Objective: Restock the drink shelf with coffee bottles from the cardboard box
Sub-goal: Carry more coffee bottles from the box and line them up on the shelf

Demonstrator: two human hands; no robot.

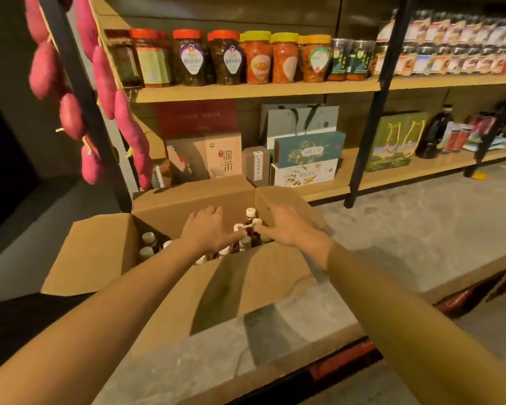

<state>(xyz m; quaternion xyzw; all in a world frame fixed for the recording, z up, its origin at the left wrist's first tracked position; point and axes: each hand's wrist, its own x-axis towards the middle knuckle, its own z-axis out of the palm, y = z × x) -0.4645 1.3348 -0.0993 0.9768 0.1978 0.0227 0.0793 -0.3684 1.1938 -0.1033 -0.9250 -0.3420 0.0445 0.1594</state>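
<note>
Left hand (209, 230) palm down over the open cardboard box (246, 276), fingers (214, 213) spread apart, thumb reaching toward a white cap; contact there not clear. Right hand (287, 229) likewise spread, fingers apart over the right flap, thumb stretched toward the same cluster of caps. Cannot tell whether either thumb actually pinches a bottle.

Coffee bottles (250, 226) standing upright inside the box, long axes vertical, white caps pointing up, dark liquid below; one stands taller than its neighbours between the two hands. More caps toward the box's left side. Bottle labels too blurred to read.

Box resting on a grey concrete floor (406, 229), flaps folded outward. Behind, wooden shelf (257, 90) on a black metal frame: jars (231, 58) with red, yellow and orange lids above, gift cartons below, one carton (223, 156) printed "凉茶". Pink sausage-like strings (100, 83) hanging at left. Dim, warm light.
</note>
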